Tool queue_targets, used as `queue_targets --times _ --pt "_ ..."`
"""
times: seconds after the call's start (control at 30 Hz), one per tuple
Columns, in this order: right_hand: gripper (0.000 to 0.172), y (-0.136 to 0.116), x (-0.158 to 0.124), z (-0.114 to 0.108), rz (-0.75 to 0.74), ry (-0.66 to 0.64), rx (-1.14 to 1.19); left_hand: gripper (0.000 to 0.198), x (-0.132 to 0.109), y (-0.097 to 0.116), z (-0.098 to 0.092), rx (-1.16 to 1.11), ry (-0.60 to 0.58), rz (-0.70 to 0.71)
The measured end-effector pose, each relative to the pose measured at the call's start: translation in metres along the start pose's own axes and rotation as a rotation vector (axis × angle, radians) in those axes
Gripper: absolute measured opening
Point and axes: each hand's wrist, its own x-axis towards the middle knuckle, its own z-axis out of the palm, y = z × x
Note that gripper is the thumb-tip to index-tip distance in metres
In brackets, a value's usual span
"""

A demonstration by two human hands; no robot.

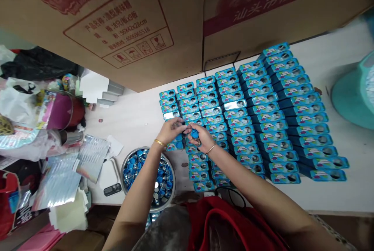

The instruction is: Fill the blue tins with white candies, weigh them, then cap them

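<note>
1. Risk: the blue cap (194,134), held just above the packed rows of blue tins (248,138), could drop if the grip slips; a knock could shift the tins.
2. Right hand (203,138): narrow, holding the cap.
3. Left hand (172,131): narrow, just beside it; contents cannot be told.
4. Steel bowl of caps (122,173): near left on the white surface (137,126).

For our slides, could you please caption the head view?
Left hand and right hand meet at a blue cap among teal tins by a bowl of caps.
</note>
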Motion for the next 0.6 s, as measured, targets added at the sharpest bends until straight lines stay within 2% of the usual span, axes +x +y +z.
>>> queue_targets --times 0.1,0.27,0.43,0.6 --pt "0.03 0.002 -0.001 0.001 -0.023 0.005 -0.015 0.016 -0.009 -0.002 0.011 0.026 0.008 0.0" --pt "0.025 -0.005 -0.013 -0.006 -0.025 -0.021 0.004 0.017 -0.012 -0.011 0.002 0.158 0.226 0.011" --pt "0.023 -0.013 -0.03 -0.023 -0.005 -0.054 0.042 0.017 -0.019 -0.017 0.005 0.274 0.179 0.039" --pt "0.027 -0.006 -0.041 -0.027 0.029 -0.057 0.044 0.014 -0.022 -0.021 0.015 0.339 0.209 0.016"
